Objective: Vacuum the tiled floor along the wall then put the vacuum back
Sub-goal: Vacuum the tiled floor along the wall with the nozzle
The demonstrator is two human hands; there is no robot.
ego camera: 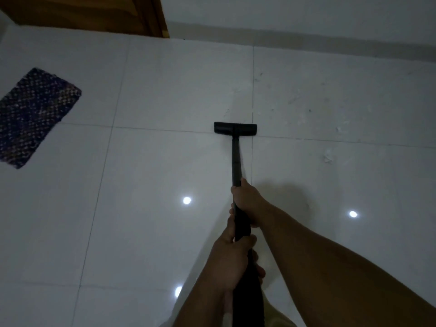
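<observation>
Where the two bare forearms enter from the lower edge, both hands grip the black vacuum wand [236, 161], one above the other. The left hand [230, 263] is the nearer one; its fingers are curled round the thick lower section of the wand, with the thumb lying up along the tube. The right hand [246, 201] sits just beyond it, higher up the wand, fingers [232, 211] wrapped round the tube from the far side and clamped on it. The two hands are close together, nearly touching.

From the right hand the wand runs straight forward and down to the flat black rectangular floor nozzle [235, 128]. The nozzle rests on the glossy white tiled floor [146, 175], lying crosswise to the wand and sitting over the junction where two dark grout lines cross. Bright round ceiling-light reflections [187, 200] show on the tiles on either side of the hands.

Small pale scraps of debris [328, 158] lie on the tiles to the right of the nozzle and beyond it. A dark woven rectangular mat [35, 116] lies on the floor well apart to the left. Farther on, the floor meets the white wall [306, 13] with its grey skirting band [306, 41]. A brown wooden door [94, 13] stands at the far left corner.
</observation>
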